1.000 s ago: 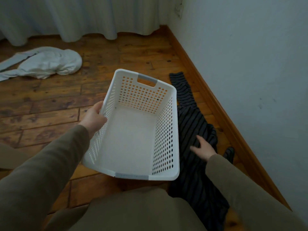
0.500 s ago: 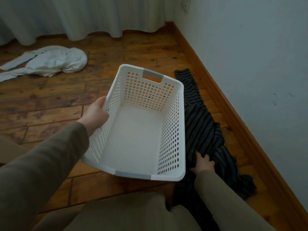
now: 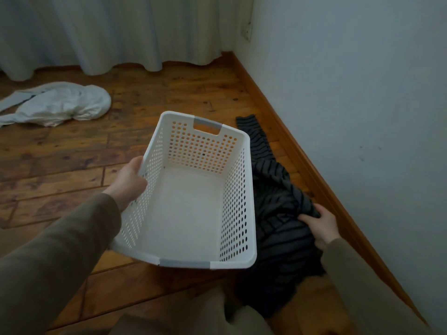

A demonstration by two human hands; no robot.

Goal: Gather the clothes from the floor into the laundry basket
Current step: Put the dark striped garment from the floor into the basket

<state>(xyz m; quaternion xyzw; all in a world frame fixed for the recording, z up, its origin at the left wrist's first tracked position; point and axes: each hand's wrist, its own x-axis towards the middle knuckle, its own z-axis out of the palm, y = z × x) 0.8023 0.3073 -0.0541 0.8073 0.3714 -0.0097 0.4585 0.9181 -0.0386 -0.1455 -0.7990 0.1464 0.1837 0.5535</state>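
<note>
A white perforated laundry basket [image 3: 154, 151] with grey handles is held tilted above the wooden floor; nothing lies inside it. My left hand [image 3: 129, 182] grips its left rim. To the basket's right a dark striped garment [image 3: 278, 213] lies bunched on the floor beside the skirting board. My right hand [image 3: 320, 224] is closed on the garment's right edge, fingers dug into the fabric. A crumpled white garment [image 3: 65, 105] lies on the floor at the far left.
A light wall with a wooden skirting board [image 3: 302, 163] runs along the right. Pale curtains [image 3: 108, 32] hang down to the floor at the back. My own legs in olive clothing fill the bottom edge.
My right hand moved from the striped garment's left part, next to the basket, to its right edge and grasped the fabric, which is now more bunched. The basket stays in my left hand.
</note>
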